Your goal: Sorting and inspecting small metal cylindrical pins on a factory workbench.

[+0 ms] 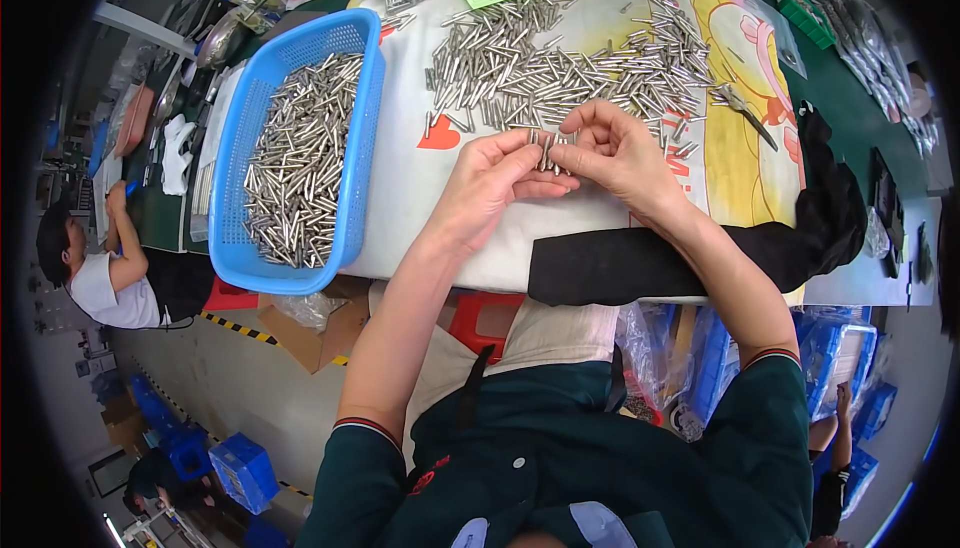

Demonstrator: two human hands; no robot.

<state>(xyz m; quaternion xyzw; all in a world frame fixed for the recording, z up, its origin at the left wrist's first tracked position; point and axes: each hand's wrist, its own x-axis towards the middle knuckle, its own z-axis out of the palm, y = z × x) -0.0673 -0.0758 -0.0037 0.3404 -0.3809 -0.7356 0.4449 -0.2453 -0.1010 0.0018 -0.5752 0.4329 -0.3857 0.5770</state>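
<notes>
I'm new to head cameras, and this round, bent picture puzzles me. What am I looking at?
There is no machine here. A wide camera on a person's head looks down, and its lens bends straight edges. The left hand and right hand are the wearer's own; together they hold several small metal pins. On the pale printed cloth lies a loose pile of similar pins. To the left, a blue basket holds many more.
</notes>
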